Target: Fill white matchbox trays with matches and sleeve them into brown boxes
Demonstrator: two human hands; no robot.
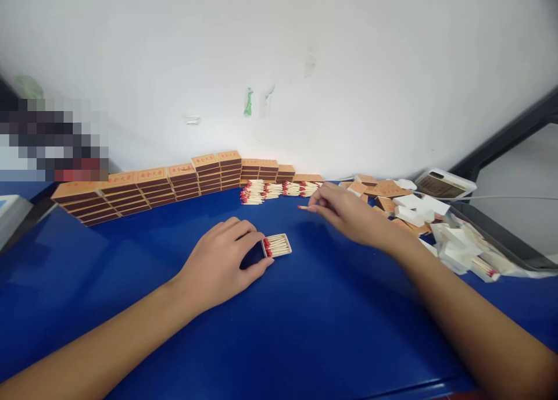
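Observation:
My left hand (226,260) grips the left end of a small white matchbox tray (289,246) between thumb and fingers. Red-tipped matches (278,246) lie side by side inside that tray, which rests on the blue table. Farther back on the right, my right hand (337,211) pinches a match (303,207) whose red head points left. Just behind it, loose matches (253,192) lie in several small piles along the foot of the matchbox row.
Stacked orange matchboxes (152,188) line the white wall from the left to the middle. On the right lie orange sleeves (387,188), white trays (410,215), a filled tray (485,269) and a dark bin (501,237). A white device (447,182) with a cable stands behind them.

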